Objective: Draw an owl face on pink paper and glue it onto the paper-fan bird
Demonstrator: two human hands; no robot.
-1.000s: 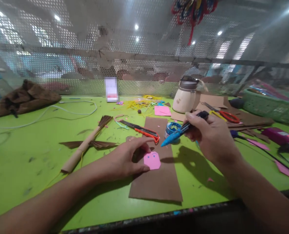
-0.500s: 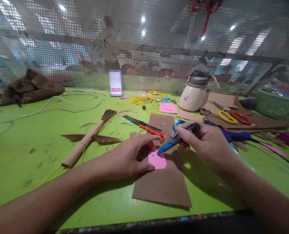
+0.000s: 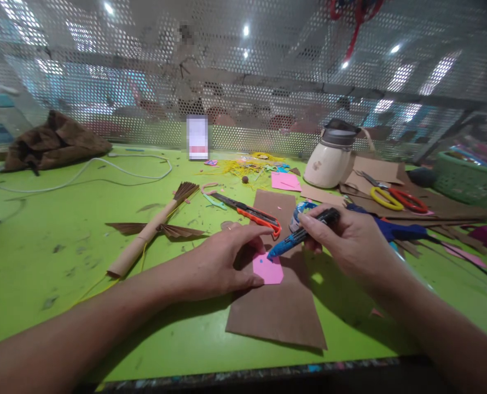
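A small pink piece of paper point(image 3: 270, 272) with clipped corners lies on a strip of brown cardboard point(image 3: 274, 317). My left hand point(image 3: 222, 257) grips its left side, thumb at the lower edge and fingers at the upper one. Between the thumb and fingers of my right hand point(image 3: 346, 235) is a blue marker point(image 3: 295, 239), slanted down with its tip at the paper's upper part. One blue dot shows left of the tip. Just beyond the left fingers lies an orange box cutter point(image 3: 255, 213). A roll of tape point(image 3: 301, 213) stands behind the marker, partly hidden.
To the left is a cardboard tube figure point(image 3: 140, 241) with pleated brown wings. A cream flask point(image 3: 328, 158), scissors point(image 3: 397, 198), a blue glue gun point(image 3: 399, 229) and a green basket point(image 3: 465, 178) are on the right. A phone point(image 3: 197, 137) stands against the mesh screen point(image 3: 116, 98).
The whole view has shifted slightly, so things appear a little further right. Both hands keep their hold, and the marker tip stays at the pink paper.
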